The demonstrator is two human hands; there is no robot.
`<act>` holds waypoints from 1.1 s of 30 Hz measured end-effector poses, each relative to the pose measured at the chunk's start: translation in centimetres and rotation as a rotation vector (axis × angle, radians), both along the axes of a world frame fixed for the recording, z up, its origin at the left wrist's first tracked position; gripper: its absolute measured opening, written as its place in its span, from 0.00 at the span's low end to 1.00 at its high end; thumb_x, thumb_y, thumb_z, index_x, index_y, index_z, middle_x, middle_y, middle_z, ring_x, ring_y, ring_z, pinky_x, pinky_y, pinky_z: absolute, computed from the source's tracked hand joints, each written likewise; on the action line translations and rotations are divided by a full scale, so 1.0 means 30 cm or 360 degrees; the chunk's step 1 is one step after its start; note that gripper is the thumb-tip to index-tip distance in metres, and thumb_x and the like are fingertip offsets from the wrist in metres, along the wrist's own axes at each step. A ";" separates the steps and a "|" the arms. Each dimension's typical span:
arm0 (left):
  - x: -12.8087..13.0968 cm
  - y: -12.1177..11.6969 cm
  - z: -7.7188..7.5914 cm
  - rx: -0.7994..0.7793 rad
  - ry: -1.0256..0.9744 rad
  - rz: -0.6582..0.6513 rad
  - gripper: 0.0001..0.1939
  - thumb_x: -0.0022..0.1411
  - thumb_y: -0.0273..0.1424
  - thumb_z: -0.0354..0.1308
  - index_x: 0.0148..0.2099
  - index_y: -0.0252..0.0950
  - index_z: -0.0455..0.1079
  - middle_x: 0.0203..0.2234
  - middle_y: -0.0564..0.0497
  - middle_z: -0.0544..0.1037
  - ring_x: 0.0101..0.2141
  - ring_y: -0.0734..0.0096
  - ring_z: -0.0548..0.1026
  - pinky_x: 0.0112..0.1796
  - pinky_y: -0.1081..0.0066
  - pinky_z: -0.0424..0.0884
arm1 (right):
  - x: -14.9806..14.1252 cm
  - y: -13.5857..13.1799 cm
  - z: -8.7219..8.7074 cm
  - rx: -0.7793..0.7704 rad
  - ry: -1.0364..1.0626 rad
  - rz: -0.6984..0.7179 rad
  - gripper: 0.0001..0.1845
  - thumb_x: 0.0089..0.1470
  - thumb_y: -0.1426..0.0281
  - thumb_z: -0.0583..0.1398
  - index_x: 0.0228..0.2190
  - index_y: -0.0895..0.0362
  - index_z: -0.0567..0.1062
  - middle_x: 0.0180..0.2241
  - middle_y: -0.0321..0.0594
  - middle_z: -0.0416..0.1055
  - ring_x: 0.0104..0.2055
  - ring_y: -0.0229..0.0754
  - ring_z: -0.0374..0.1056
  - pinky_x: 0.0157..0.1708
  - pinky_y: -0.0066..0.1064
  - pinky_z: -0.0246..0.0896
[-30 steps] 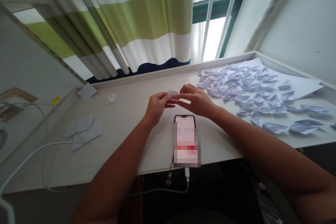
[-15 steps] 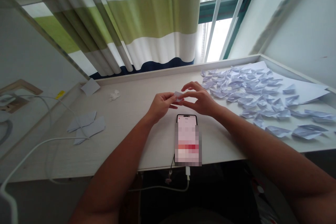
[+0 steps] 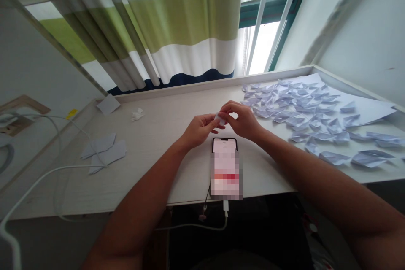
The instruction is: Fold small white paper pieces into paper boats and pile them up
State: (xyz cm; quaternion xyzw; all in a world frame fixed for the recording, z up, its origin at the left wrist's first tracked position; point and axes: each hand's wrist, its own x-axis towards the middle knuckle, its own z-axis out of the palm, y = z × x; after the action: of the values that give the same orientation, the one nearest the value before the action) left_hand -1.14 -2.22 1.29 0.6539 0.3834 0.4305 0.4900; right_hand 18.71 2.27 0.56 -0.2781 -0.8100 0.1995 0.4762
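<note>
A small folded piece of white paper [image 3: 219, 118] is pinched between both hands above the desk [image 3: 158, 143]. My left hand [image 3: 199, 130] grips its left side with thumb and fingers closed. My right hand [image 3: 242, 120] pinches its right side, fingers curled over it. Both hands hover just behind a phone [image 3: 225, 164] that lies flat at the desk's front edge, screen up.
Several small folded paper boats [image 3: 303, 112] are spread over the right of the desk, on and beside white sheets [image 3: 367, 109]. Folded paper pieces [image 3: 104, 152] lie at the left, a crumpled scrap [image 3: 138, 114] behind them. White cables [image 3: 47, 177] run along the left. A curtain and window stand behind.
The hands have drawn closer together and slightly lower toward the phone. The paper between them now looks smaller and more tightly pinched. The view shifted slightly between the first two frames.
</note>
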 end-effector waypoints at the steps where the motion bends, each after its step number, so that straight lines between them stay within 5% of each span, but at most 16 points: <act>1: 0.000 0.001 -0.002 -0.0012 -0.0007 0.0002 0.24 0.62 0.53 0.70 0.47 0.38 0.84 0.42 0.42 0.87 0.44 0.55 0.87 0.40 0.62 0.83 | -0.001 -0.003 0.002 -0.0029 0.0011 0.0005 0.11 0.68 0.64 0.63 0.31 0.52 0.75 0.33 0.40 0.77 0.32 0.43 0.72 0.34 0.39 0.69; 12: 0.011 0.000 -0.004 -0.0176 -0.0168 0.0103 0.27 0.60 0.54 0.73 0.45 0.34 0.82 0.41 0.40 0.87 0.43 0.52 0.88 0.37 0.63 0.83 | -0.024 -0.007 -0.015 -0.0312 0.0282 0.0006 0.10 0.63 0.60 0.67 0.36 0.53 0.79 0.33 0.40 0.80 0.35 0.45 0.76 0.41 0.43 0.76; 21: -0.002 0.001 0.006 -0.0264 -0.0329 0.0071 0.27 0.59 0.50 0.75 0.49 0.33 0.83 0.46 0.39 0.87 0.48 0.49 0.87 0.42 0.62 0.84 | -0.009 0.018 -0.020 -0.0457 0.0280 0.0060 0.27 0.56 0.42 0.70 0.32 0.54 0.82 0.32 0.41 0.82 0.34 0.45 0.76 0.38 0.41 0.77; 33: -0.003 0.001 0.006 -0.0203 -0.0221 0.0069 0.30 0.62 0.53 0.72 0.51 0.32 0.82 0.45 0.39 0.87 0.44 0.52 0.88 0.41 0.62 0.84 | -0.016 0.020 -0.034 -0.0578 0.0376 0.0099 0.26 0.55 0.45 0.72 0.31 0.56 0.84 0.30 0.41 0.81 0.31 0.42 0.74 0.33 0.37 0.73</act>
State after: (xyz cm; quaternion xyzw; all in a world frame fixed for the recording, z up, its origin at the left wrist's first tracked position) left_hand -1.24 -2.18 1.48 0.5815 0.3893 0.4601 0.5465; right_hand 18.24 2.86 -0.44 -0.3090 -0.7074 0.3879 0.5035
